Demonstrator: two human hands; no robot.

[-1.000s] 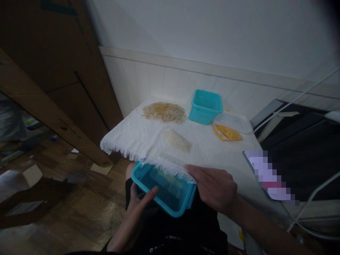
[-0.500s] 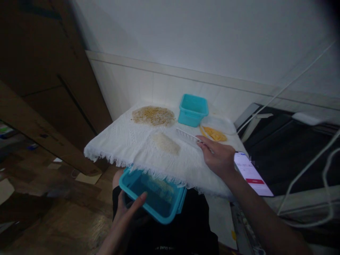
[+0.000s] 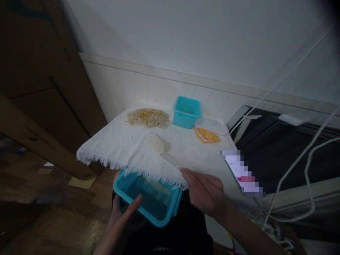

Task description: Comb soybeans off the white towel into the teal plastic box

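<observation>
My left hand [image 3: 123, 212] grips a blue plastic container [image 3: 159, 223] by its near rim, thumb over the edge. It is held tilted below the table's fringed front edge, with some pale grains inside. My right hand [image 3: 205, 191] is closed around the end of a pale flat strip [image 3: 170, 160], whose exact kind I cannot make out. The strip's far end meets the near side of a small heap of white rice-like grains [image 3: 158, 143] on the white cloth [image 3: 114, 145].
Behind lies a wide spread of yellow beans mixed with pale grains [image 3: 148, 118]. A second turquoise container [image 3: 187, 118] stands near the wall, beside a clear lid [image 3: 216, 124] and an orange packet [image 3: 208, 135]. At right are a phone [image 3: 241, 173] and white cables [image 3: 309, 177].
My right hand has come nearer and to the left, bringing the strip from right of the rice-like heap to its near edge. My left hand still holds the container below the cloth's edge.
</observation>
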